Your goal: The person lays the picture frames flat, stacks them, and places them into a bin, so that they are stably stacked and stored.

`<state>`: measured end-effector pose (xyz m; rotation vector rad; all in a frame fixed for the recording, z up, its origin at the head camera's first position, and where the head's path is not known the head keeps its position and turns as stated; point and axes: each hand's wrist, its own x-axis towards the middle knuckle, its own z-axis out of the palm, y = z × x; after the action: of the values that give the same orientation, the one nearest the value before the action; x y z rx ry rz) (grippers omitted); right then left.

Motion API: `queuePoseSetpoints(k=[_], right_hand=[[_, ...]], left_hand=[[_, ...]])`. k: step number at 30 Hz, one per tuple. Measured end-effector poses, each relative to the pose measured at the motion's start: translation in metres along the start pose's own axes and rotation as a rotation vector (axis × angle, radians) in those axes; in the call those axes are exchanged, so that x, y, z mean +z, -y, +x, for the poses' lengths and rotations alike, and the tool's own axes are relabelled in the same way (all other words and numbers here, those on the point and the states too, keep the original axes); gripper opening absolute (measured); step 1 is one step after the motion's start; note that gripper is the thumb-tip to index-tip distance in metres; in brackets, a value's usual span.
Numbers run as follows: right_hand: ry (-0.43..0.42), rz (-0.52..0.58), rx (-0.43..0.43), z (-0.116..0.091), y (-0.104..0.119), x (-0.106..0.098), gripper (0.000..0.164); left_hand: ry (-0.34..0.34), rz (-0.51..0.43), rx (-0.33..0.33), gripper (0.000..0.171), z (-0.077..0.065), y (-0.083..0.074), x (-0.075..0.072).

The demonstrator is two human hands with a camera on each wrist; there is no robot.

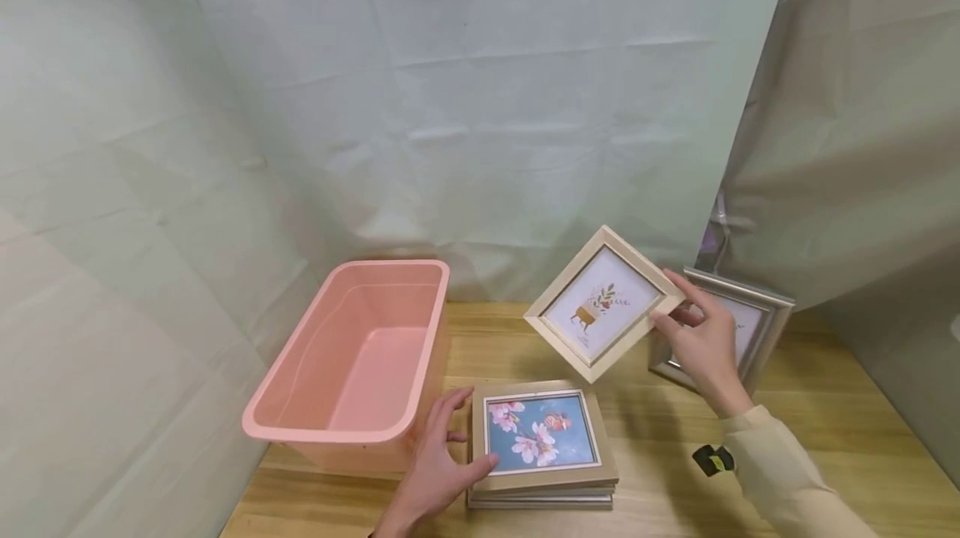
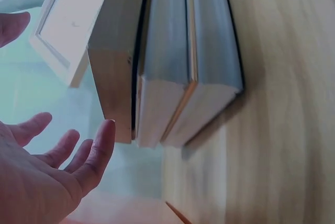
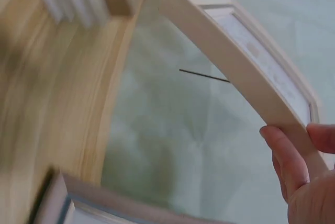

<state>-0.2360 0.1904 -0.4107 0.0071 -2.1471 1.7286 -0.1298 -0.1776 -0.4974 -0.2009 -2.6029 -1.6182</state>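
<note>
My right hand [image 1: 701, 338] pinches a cream picture frame [image 1: 534, 318] by one corner, thumb on its front, and holds it tilted above the table; a plant drawing shows in it. Below lies a stack of picture frames, topped by a beige picture frame [image 1: 609, 471] with pink blossoms on blue. My left hand [image 1: 438, 463] is at the stack's left side, fingers spread and thumb over the front left corner of the top one. In the left wrist view the stack's edges [image 2: 162, 77] show close beside the fingers. Behind my right hand a silver picture frame [image 1: 772, 326] stands upright.
A pink plastic tub [image 1: 431, 338] stands to the left of the stack, its inside showing bare. A small black object [image 1: 711, 460] with a yellow-green mark appears by the right sleeve. Pale cloth [image 1: 480, 122] hangs behind the wooden table [image 1: 480, 346].
</note>
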Motion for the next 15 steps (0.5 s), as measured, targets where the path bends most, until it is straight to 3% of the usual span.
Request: queuePoseSetpoints(k=[3,6,10,15], right_hand=[[-0.016,0.14,0.081,-0.014,0.006,0.001,0.067],[-0.022,0.282,0.144,-0.029,0.01,0.004,0.069],[-0.045,0.413,0.196,-0.051,0.014,0.009,0.069],[-0.089,0.497,0.265,-0.078,0.02,0.015,0.07]], left_hand=[[-0.021,-0.015,-0.009,0.095,0.0,-0.006,0.003],[-0.087,-0.039,-0.012,0.091,0.002,-0.012,0.004],[-0.143,-0.143,0.005,0.082,0.005,-0.018,0.006],[-0.089,-0.302,0.06,0.074,0.005,-0.022,0.01]])
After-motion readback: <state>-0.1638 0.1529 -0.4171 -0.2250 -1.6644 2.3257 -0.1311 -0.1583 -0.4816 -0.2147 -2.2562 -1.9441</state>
